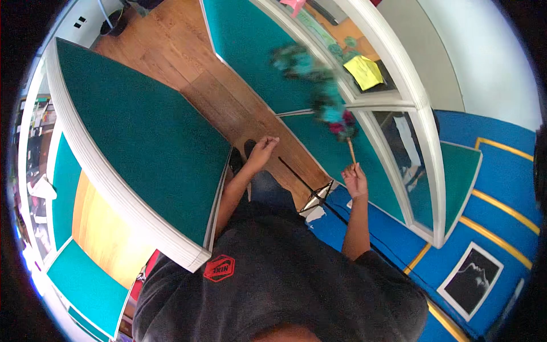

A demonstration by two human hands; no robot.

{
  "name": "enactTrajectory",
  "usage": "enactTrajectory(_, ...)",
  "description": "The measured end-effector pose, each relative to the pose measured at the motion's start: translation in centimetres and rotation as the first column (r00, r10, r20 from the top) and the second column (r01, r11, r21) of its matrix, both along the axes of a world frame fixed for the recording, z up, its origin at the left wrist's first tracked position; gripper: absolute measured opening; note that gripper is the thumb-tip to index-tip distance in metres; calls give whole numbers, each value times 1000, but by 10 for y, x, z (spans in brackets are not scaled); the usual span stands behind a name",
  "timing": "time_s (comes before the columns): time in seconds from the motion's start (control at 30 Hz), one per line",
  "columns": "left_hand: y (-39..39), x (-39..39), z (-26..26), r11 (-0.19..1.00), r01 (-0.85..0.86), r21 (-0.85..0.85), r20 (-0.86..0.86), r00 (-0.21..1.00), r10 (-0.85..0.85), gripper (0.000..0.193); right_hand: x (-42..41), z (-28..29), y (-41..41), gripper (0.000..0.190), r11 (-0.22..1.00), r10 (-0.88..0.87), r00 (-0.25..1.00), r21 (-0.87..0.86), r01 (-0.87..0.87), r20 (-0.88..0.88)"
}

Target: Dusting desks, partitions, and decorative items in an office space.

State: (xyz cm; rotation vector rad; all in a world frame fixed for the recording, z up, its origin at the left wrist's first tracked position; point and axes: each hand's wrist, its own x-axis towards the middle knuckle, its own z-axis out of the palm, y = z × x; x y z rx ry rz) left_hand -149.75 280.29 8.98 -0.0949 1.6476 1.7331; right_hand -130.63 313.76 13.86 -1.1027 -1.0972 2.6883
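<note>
In my right hand (355,179) is the thin wooden handle of a feather duster (331,109). Its teal, dark and magenta feathers are blurred and spread up along the teal partition (248,47) on the right, near the white-framed glass panes (395,141); whether they touch the panel I cannot tell. My left hand (264,150) hovers above the wooden floor with its fingers drawn together, and I see nothing in it. It is beside the edge of the left teal partition (141,128).
A black stand (314,194) with thin legs rises from the floor between the partitions. Yellow paper (363,72) shows at the right glass. A framed dark picture (471,280) is on the blue, yellow-striped surface (498,222). Beyond the left partition is a wooden desktop (107,222).
</note>
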Motion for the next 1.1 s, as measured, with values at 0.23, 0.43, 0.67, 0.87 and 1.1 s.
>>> enactTrajectory(0.23, 13, 3, -21, 991, 107, -85, 37, 994, -104, 43, 44, -20, -18, 32, 928, -138, 909, 373, -20, 394)
enactTrajectory(0.43, 38, 3, -58, 996, -14, -91, -96, 995, 5, 42, 66, -48, -35, 32, 679, -324, 727, 684, -267, 605)
enactTrajectory(0.67, 83, -35, -92, 993, 69, -99, 19, 998, -67, 43, 96, -15, -63, 29, 823, -274, 721, 543, -166, 636)
enactTrajectory(0.87, 120, -77, -131, 990, -140, -14, 146, 979, 140, 44, 127, -2, -62, 28, 828, -279, 686, 530, -184, 672)
enactTrajectory(1.1, 145, -107, -155, 984, -154, 89, 232, 964, 130, 51, 165, -3, -50, 29, 856, -250, 634, 473, -209, 732)
